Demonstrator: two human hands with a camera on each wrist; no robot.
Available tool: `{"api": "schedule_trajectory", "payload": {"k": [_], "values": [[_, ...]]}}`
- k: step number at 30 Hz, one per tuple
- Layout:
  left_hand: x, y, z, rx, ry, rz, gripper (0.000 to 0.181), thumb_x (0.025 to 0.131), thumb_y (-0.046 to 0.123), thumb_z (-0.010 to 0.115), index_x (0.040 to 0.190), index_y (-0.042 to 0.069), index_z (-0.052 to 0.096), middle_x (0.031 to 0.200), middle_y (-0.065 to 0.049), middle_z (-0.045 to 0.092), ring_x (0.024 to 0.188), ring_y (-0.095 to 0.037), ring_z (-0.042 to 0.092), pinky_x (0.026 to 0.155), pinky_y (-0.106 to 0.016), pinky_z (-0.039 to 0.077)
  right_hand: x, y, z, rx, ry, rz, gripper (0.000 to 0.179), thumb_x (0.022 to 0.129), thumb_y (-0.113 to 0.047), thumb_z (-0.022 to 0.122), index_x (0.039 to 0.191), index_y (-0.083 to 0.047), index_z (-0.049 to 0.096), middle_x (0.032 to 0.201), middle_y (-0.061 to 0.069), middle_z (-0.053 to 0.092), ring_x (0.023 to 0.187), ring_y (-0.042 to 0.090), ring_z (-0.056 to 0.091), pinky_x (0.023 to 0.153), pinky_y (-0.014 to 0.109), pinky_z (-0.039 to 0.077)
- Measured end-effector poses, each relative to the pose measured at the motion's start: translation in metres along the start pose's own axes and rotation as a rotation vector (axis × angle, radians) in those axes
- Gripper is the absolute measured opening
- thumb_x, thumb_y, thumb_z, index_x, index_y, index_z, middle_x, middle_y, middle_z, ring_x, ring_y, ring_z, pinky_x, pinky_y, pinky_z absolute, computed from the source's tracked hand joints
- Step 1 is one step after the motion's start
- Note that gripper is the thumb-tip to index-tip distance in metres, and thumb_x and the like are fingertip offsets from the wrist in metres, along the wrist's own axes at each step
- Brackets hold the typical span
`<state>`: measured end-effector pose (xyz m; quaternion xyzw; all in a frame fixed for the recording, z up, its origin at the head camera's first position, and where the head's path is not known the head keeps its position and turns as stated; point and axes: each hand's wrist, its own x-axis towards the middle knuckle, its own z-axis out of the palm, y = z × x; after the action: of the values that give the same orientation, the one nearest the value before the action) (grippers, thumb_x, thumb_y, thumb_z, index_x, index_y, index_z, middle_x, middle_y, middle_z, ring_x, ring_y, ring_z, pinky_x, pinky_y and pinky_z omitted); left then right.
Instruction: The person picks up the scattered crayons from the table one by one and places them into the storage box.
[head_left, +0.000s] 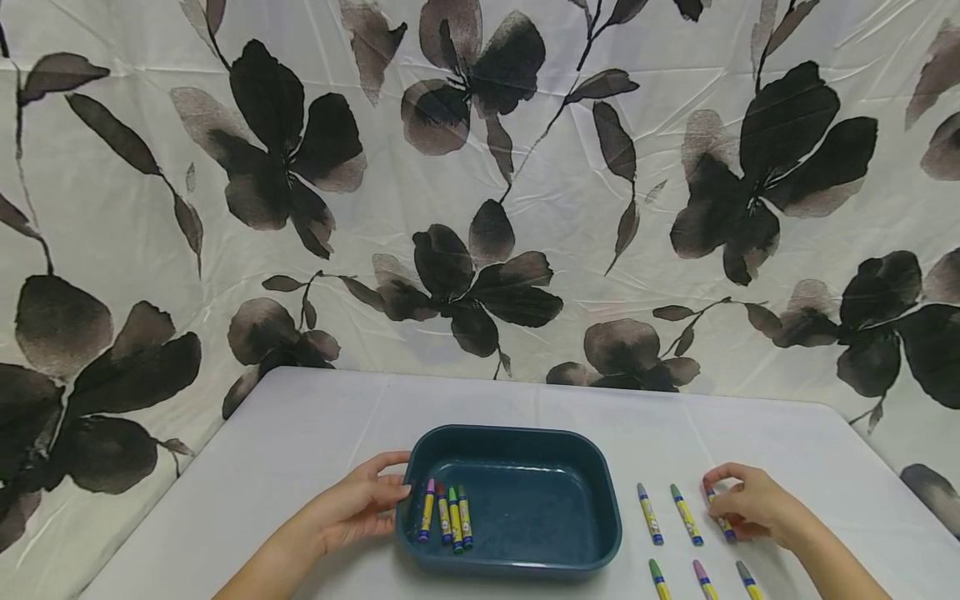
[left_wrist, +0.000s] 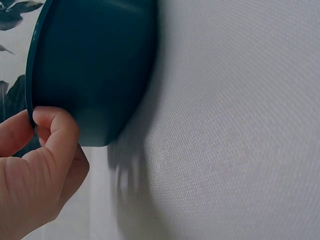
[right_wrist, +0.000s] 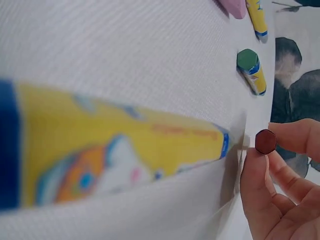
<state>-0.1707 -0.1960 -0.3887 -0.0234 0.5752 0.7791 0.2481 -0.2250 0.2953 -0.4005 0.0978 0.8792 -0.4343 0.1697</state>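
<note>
The tray (head_left: pixel 540 521) sits on the table (head_left: pixel 465 404), before the curtain (head_left: pixel 465 192); four crayons (head_left: pixel 455 521) lie inside its left end, other crayons (head_left: pixel 687 517) in two rows to its right.

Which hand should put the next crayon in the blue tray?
Probably the right hand: it pinches the reddish-brown crayon, close to the other crayons on the table. The left hand grips the blue tray by its rim, on the side away from those crayons.

Tray (head_left: pixel 532 521) dark teal; crayons (head_left: pixel 686 515) yellow-wrapped, blue-banded; held crayon (right_wrist: pixel 265 142) red-brown-ended; table (head_left: pixel 352 408) white; backdrop (head_left: pixel 390 192) white, grey-black floral.
</note>
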Motion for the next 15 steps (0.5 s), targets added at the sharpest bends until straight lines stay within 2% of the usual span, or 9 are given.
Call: {"api": "schedule_trajectory", "payload": {"k": [7, 15], "values": [[0.0004, 0.0006, 0.0004, 0.005, 0.007, -0.008, 0.063, 0.091, -0.003, 0.048, 0.144, 0.003, 0.014, 0.115, -0.014, 0.049, 0.092, -0.017, 0.053, 0.073, -0.027, 0.05, -0.0024, -0.0038, 0.0013, 0.015, -0.001, -0.009, 0.048, 0.071, -0.003, 0.065, 0.117, 0.003, 0.05, 0.073, 0.005, 0.05, 0.059, 0.016, 0.048, 0.054, 0.028, 0.045], [0.0003, 0.001, 0.001, 0.005, 0.021, -0.017, 0.062, 0.092, -0.004, 0.047, 0.144, 0.003, 0.013, 0.117, -0.015, 0.048, 0.092, -0.017, 0.053, 0.073, -0.027, 0.05, -0.0033, -0.0087, 0.0017, 0.031, -0.011, -0.013, 0.047, 0.075, -0.004, 0.066, 0.118, 0.003, 0.05, 0.073, 0.005, 0.049, 0.06, 0.017, 0.047, 0.054, 0.027, 0.045]]}}
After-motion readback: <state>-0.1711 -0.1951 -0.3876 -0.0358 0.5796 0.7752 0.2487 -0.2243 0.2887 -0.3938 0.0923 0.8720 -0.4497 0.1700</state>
